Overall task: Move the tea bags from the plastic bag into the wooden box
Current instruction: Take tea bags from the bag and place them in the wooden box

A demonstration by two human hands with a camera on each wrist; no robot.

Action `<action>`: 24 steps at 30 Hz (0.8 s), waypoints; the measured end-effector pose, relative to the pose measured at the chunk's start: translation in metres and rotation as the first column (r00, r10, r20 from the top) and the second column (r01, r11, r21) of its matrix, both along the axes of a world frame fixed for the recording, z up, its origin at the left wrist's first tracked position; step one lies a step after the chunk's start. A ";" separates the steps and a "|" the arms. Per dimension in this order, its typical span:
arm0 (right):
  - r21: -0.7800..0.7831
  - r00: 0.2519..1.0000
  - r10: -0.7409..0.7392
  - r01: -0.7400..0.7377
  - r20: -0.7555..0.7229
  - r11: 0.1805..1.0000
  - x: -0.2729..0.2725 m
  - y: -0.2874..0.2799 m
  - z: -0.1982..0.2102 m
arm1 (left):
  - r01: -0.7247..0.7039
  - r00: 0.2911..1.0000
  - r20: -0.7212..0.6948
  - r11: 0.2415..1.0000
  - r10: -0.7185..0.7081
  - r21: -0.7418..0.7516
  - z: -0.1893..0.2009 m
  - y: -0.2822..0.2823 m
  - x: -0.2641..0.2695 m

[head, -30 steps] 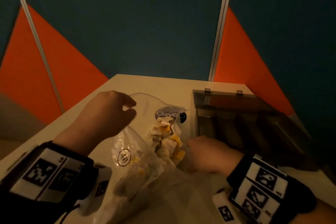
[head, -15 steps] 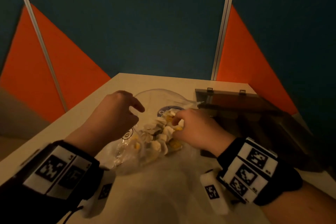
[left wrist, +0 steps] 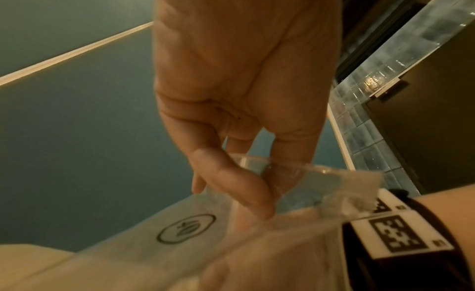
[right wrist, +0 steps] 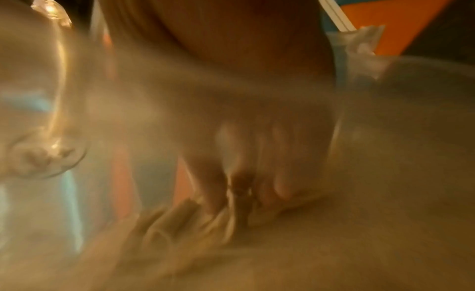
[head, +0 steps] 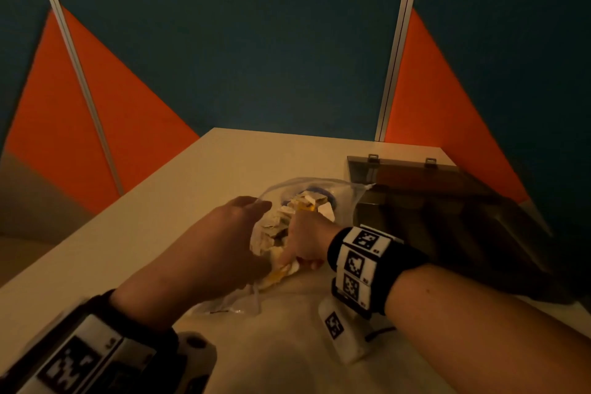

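Observation:
A clear plastic bag [head: 342, 198] lies on the table with its mouth facing me, full of white and yellow tea bags [head: 307, 201]. My left hand [head: 260, 211] pinches the bag's rim [left wrist: 303, 173] between thumb and fingers and holds the mouth up. My right hand [head: 303, 233] is inside the bag, fingers down in the tea bags [right wrist: 180, 214]. That view is blurred, so I cannot see whether the fingers hold any. The dark wooden box [head: 431, 221] stands just right of the bag, its clear lid [head: 403, 169] tipped back.
The pale table [head: 160, 221] stretches left and far of the bag. Blue and orange wall panels [head: 256, 57] close it off behind. The box's compartments look dark and its right side is in shadow.
My right hand moved from the bag's near right side up over the tea bags and then down into the bag. My left hand shifted right onto the bag's rim.

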State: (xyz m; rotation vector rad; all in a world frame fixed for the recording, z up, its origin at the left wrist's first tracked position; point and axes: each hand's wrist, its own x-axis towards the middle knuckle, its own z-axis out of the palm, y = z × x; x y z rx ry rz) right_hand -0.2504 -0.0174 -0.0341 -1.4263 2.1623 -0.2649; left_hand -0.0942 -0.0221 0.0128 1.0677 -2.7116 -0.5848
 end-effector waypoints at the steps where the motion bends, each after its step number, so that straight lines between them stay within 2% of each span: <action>1: -0.054 1.000 -0.017 0.016 -0.004 0.998 -0.001 -0.001 -0.001 | -0.011 1.000 -0.012 1.000 0.012 0.021 0.000 0.001 0.000; 4: -0.206 0.998 -0.059 0.052 -0.030 0.977 -0.008 -0.001 -0.002 | -0.043 0.998 -0.039 0.996 0.046 0.072 0.001 0.002 0.001; 7: -0.293 0.991 -0.111 0.129 0.077 0.947 -0.017 0.003 -0.001 | -0.059 0.993 -0.097 0.989 0.073 0.135 0.001 0.003 0.003; 10: -0.358 0.991 -0.132 0.127 0.011 0.925 -0.026 0.006 -0.002 | -0.064 0.983 -0.157 0.977 0.098 0.206 0.001 0.006 0.002; 13: -0.372 0.992 -0.121 0.105 -0.019 0.922 -0.030 0.007 -0.001 | -0.057 0.979 -0.179 0.969 0.102 0.239 0.000 0.008 -0.001; 18: -0.466 0.998 -0.027 0.050 0.056 0.883 -0.033 0.020 0.024 | -0.057 0.976 -0.192 0.966 0.107 0.251 -0.001 0.010 -0.004; 21: -0.519 0.993 -0.004 0.064 0.116 0.852 -0.036 0.028 0.042 | -0.063 0.975 -0.192 0.968 0.112 0.243 -0.002 0.009 -0.004; 24: -0.459 0.989 0.018 0.051 0.146 0.887 -0.037 0.032 0.048 | -0.066 0.977 -0.180 0.968 0.111 0.241 -0.002 0.010 -0.005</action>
